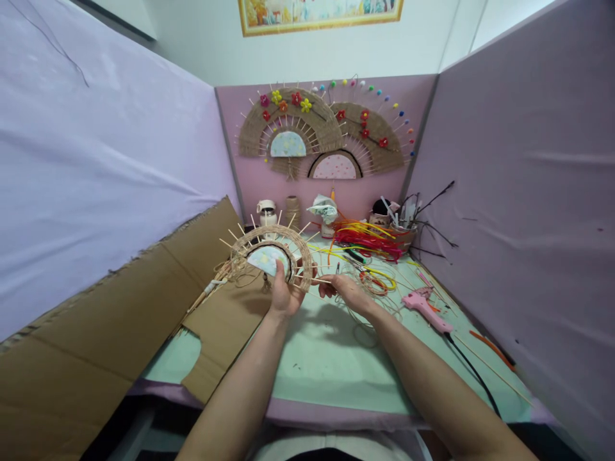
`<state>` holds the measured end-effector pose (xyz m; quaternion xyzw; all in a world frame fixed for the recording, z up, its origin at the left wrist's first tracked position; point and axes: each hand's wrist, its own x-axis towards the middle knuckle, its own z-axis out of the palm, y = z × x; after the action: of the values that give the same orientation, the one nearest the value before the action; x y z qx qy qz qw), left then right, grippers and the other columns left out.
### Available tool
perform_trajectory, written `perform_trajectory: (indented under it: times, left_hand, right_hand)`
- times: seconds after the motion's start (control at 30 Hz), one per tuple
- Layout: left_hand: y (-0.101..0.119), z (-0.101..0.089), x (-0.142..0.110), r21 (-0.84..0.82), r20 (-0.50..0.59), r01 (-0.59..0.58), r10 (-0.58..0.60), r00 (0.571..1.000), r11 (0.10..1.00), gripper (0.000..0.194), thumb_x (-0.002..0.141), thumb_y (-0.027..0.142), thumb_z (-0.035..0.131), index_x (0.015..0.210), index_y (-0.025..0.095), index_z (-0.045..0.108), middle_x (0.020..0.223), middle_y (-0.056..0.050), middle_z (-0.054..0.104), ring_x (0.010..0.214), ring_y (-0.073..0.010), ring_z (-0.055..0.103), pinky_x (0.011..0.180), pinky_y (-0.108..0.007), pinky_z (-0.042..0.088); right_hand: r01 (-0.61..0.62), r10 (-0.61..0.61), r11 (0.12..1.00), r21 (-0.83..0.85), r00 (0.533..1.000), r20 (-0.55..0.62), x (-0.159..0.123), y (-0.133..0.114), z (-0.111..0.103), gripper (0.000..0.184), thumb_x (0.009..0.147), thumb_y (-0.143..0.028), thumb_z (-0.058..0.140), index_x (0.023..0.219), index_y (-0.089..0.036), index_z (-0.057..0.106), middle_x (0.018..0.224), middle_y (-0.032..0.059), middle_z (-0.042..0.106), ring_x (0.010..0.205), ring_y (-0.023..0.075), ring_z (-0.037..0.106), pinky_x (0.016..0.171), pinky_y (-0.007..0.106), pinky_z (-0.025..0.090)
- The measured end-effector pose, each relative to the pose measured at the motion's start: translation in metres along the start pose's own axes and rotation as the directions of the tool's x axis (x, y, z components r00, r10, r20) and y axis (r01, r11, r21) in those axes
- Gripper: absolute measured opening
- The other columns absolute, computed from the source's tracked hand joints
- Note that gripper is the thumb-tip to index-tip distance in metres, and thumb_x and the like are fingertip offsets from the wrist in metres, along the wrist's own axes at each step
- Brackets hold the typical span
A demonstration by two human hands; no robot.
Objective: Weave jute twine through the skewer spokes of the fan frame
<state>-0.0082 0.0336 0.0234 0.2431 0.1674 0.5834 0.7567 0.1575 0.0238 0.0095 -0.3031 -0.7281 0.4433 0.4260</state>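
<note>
My left hand [284, 291] is closed on a half-round woven fan piece [269, 246], holding it upright above the green table [327, 371]. The piece has a pale patterned centre, rows of tan twine, and thin wooden sticks pointing outward. My right hand [342, 288] is just to its right, fingers pinched on a strand of tan twine near the fan's right edge. Loose twine trails down from the fan onto the table below both hands.
Cardboard sheets [144, 307] lie on the left. A pink glue gun [425, 306] with a black cord rests on the right. Red and yellow cords [368, 242], a cup of sticks [403, 234], a twine spool [291, 211] and two finished fans [327, 131] fill the back.
</note>
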Motion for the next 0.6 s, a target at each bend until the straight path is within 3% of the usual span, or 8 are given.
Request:
perform_trajectory:
  times: [0.2, 0.3, 0.43, 0.6]
  left_hand:
    - [0.001, -0.001, 0.001, 0.000, 0.003, -0.009, 0.009, 1.000, 1.000, 0.057, 0.080, 0.061, 0.043, 0.095, 0.009, 0.064, 0.090, -0.016, 0.068, 0.092, -0.0265, 0.064, 0.085, -0.043, 0.050]
    - [0.002, -0.002, 0.002, -0.017, -0.021, -0.052, 0.051, 0.998, 0.999, 0.054, 0.082, 0.058, 0.044, 0.092, 0.009, 0.064, 0.087, -0.015, 0.069, 0.086, -0.0235, 0.066, 0.085, -0.039, 0.050]
    - [0.005, -0.001, 0.004, -0.022, -0.076, -0.116, 0.114, 0.991, 0.993, 0.049, 0.084, 0.053, 0.046, 0.091, 0.009, 0.065, 0.088, -0.013, 0.069, 0.083, -0.0202, 0.066, 0.088, -0.035, 0.048]
    - [0.004, -0.003, 0.005, 0.057, -0.096, -0.188, 0.193, 0.976, 0.980, 0.045, 0.083, 0.051, 0.050, 0.096, 0.011, 0.064, 0.087, -0.012, 0.070, 0.084, -0.0190, 0.066, 0.087, -0.033, 0.048]
  right_hand:
    - [-0.016, 0.016, 1.000, 0.009, 1.000, 0.000, 0.000, 0.003, 0.002, 0.056, 0.085, -0.060, 0.034, 0.094, -0.016, 0.068, 0.065, 0.0026, 0.056, 0.057, 0.0116, 0.044, 0.057, 0.025, 0.037]
    - [-0.027, 0.026, 0.999, -0.033, 0.999, -0.036, 0.000, 0.002, 0.001, 0.053, 0.087, -0.057, 0.034, 0.087, -0.015, 0.067, 0.062, 0.0015, 0.055, 0.055, 0.0107, 0.042, 0.056, 0.024, 0.035]
    - [-0.027, -0.002, 0.991, -0.134, 0.977, -0.215, 0.000, -0.001, -0.005, 0.048, 0.087, -0.051, 0.037, 0.065, -0.016, 0.062, 0.058, 0.0004, 0.051, 0.056, 0.0114, 0.044, 0.057, 0.024, 0.035]
    - [-0.031, -0.073, 0.971, -0.237, 0.905, -0.419, 0.000, -0.002, -0.008, 0.031, 0.083, -0.043, 0.049, 0.067, -0.019, 0.060, 0.058, -0.0003, 0.051, 0.058, 0.0139, 0.046, 0.057, 0.025, 0.035]
